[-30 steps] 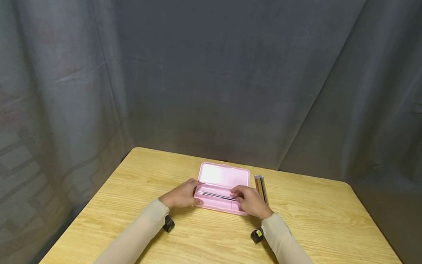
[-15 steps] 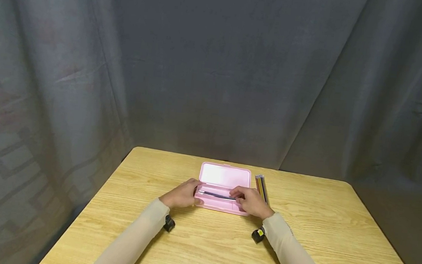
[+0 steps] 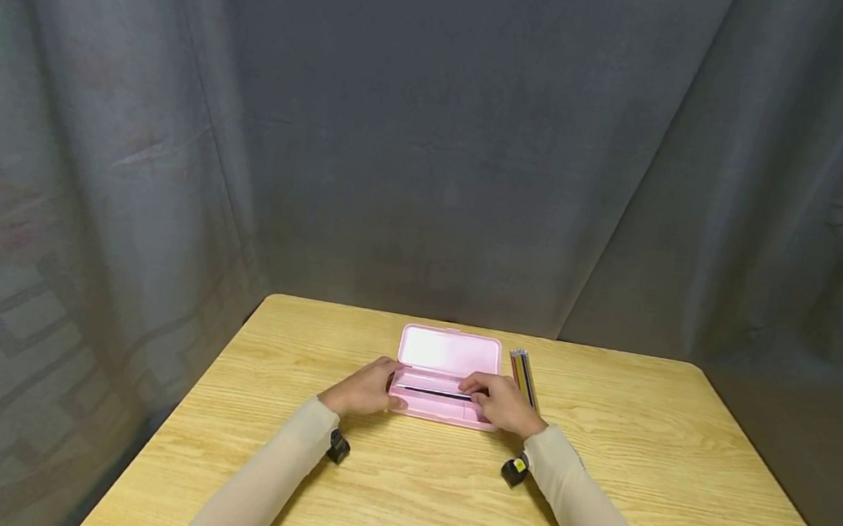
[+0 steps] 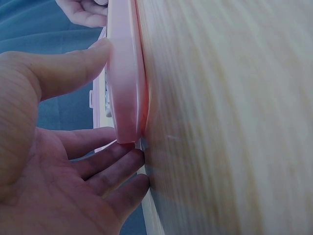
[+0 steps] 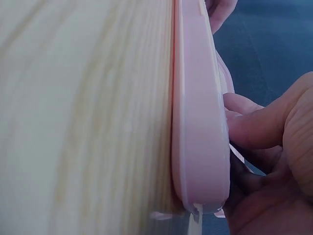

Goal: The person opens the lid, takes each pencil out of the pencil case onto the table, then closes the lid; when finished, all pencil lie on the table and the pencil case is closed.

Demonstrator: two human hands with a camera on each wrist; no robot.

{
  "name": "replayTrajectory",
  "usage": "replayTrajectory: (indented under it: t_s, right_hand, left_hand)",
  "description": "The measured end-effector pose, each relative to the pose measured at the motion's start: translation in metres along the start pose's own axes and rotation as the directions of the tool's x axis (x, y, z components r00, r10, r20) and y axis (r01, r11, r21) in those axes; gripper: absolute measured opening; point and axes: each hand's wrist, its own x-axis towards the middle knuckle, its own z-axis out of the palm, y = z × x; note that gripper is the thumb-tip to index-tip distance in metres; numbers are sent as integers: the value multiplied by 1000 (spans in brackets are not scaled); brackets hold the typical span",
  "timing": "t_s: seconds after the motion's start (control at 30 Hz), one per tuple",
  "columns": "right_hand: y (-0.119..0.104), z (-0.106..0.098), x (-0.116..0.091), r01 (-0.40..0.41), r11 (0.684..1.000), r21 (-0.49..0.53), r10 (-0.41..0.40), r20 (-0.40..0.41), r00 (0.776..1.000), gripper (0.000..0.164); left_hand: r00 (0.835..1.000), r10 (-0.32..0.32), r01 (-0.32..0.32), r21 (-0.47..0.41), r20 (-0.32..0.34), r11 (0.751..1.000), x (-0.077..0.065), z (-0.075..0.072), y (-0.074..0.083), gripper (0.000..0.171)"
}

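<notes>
A pink pencil case (image 3: 426, 415) lies on the table with its lid (image 3: 450, 350) swung back. Inside it, a dark pencil (image 3: 434, 393) with a pale left end runs lengthwise. My left hand (image 3: 367, 385) holds the case's left end; in the left wrist view the thumb (image 4: 80, 68) lies at the front rim and the fingers bend around the end. Reaching over the right end, my right hand (image 3: 501, 399) pinches the pencil's right part. From the right wrist, the case wall (image 5: 203, 122) hides the pencil behind the thumb (image 5: 259, 127).
A bundle of several striped pencils (image 3: 524, 375) lies just right of the case, partly behind my right hand. The wooden table (image 3: 401, 495) stretches out on all sides. Grey curtains (image 3: 432, 147) hang behind the table and along its sides.
The pencil has shifted slightly in the right fingers, its visible dark stripe changing and its left end tipping a little. Both hands and the case stay almost in place.
</notes>
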Motion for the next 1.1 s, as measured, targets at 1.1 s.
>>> replayTrajectory:
  t_s: [1.1]
  right_hand:
    - [4, -21, 2, 116, 993, 12, -105, -328, 939, 31]
  left_hand:
    - [1000, -1, 1, 3, 1, 1000, -1, 0, 2, 76]
